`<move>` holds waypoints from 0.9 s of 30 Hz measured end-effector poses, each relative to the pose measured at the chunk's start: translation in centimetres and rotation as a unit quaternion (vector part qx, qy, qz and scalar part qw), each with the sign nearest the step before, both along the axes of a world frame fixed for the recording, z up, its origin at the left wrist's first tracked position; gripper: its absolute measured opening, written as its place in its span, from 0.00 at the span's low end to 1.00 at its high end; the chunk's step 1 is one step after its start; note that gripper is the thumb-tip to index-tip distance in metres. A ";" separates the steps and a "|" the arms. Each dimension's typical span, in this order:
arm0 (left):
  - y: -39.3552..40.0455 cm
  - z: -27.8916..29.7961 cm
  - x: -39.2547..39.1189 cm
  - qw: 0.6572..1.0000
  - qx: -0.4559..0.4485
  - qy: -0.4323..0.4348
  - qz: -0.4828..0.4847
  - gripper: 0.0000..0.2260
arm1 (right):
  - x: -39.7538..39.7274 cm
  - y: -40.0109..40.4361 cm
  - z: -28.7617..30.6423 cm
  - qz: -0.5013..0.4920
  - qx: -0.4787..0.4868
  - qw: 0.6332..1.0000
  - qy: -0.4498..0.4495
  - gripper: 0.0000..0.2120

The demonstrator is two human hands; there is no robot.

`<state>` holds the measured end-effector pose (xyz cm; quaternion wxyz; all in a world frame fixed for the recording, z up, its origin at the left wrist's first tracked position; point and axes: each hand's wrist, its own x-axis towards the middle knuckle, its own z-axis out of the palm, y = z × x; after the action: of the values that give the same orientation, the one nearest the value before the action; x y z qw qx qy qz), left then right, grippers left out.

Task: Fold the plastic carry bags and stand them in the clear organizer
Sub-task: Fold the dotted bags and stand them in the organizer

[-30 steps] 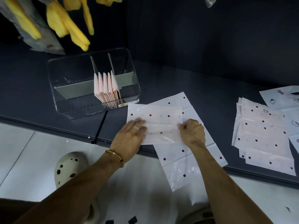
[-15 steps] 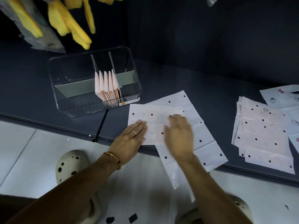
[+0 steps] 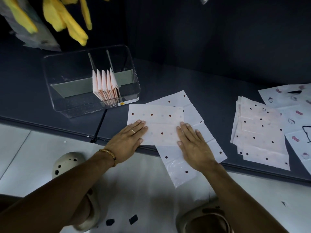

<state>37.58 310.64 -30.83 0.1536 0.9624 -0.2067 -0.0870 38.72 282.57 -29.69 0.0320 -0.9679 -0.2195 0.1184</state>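
While both palms lie flat on the folded bag (image 3: 155, 125), the step in hand reads as creasing: first fold made, now being pressed down. Left hand (image 3: 125, 142) has straight fingers together on the bag's near-left corner. Right hand (image 3: 193, 145) is flat too, fingers slightly spread, on the bag's right edge and partly on the second bag (image 3: 190, 148) beneath. Neither hand pinches anything.

Folded bag sits at the near edge of the shelf (image 3: 210, 91), just right of the organizer (image 3: 90, 81). Second bag lies unfolded under it at an angle, its near end hanging off the shelf. Organizer already has a row of folded bags (image 3: 105, 85) standing in the middle section. Stack of flat bags (image 3: 259, 132) waits well apart on the right.

Vs a second ago: right hand was then curled at the bag's right edge, apparently bringing the flap over; half a second ago it was mid-sweep and blurred. Now it is flattened at the right edge. Left hand barely moved, anchoring the same corner. Bag outline is unchanged.

Next move, a judgement: fold again to a narrow strip matching the standing ones. Needs one hand anchoring while the other lifts an edge; thin film is slippery, likely to spring open, and may drag the lower bag along.
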 end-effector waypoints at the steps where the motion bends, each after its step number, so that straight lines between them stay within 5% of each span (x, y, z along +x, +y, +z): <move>1: 0.0 0.0 0.0 1.000 -0.005 0.003 0.004 0.23 | -0.1 0.0 0.3 0.002 0.007 1.000 -0.015 0.27; 5: 0.1 0.2 0.0 1.000 -0.008 0.015 0.009 0.23 | -1.2 1.2 1.2 0.040 0.091 0.990 -0.096 0.23; 10: -0.1 0.3 0.2 0.999 0.018 0.021 0.019 0.29 | -0.6 2.2 1.0 0.023 0.054 0.990 -0.127 0.21; 13: -0.5 0.9 0.3 1.000 -0.001 -0.002 0.027 0.23 | 0.1 2.6 1.4 -0.007 0.092 0.987 -0.133 0.12; 20: -0.4 3.6 2.3 0.991 -0.064 0.054 0.108 0.13 | 2.4 1.8 3.2 -0.189 0.224 0.956 0.004 0.02; 23: 0.0 3.9 2.5 0.973 -0.107 0.071 0.189 0.10 | 3.3 1.4 2.8 -0.281 0.263 0.921 0.060 0.05; 27: 0.2 3.2 2.7 0.950 -0.093 0.055 0.294 0.12 | 4.4 2.2 2.1 -0.320 0.220 0.920 0.056 0.13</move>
<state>40.26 310.83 -27.60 0.2721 0.9557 0.0867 -0.0714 43.13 284.81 -27.54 0.2925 -0.9468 0.0840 0.1043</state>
